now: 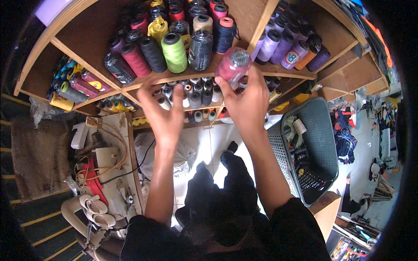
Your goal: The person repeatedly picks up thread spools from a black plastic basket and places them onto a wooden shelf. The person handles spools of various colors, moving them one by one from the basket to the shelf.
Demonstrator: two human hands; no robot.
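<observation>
My right hand [247, 102] grips a pink thread cone wrapped in clear plastic [233, 65], holding it up against the front edge of a wooden shelf [278, 69]. My left hand [162, 111] is open with fingers spread, just below the shelf that carries large thread cones: a lime green cone [174, 52], a dark red one [136, 59] and black ones [200, 50]. Behind both hands, a lower shelf holds rows of small spools [193, 95] in white, grey and black.
Purple and orange cones [283, 45] fill the shelf compartment to the right. A dark plastic basket [313, 148] stands at lower right. A sewing machine table [109, 165] with cables and a red strap is at left. White floor tiles lie below.
</observation>
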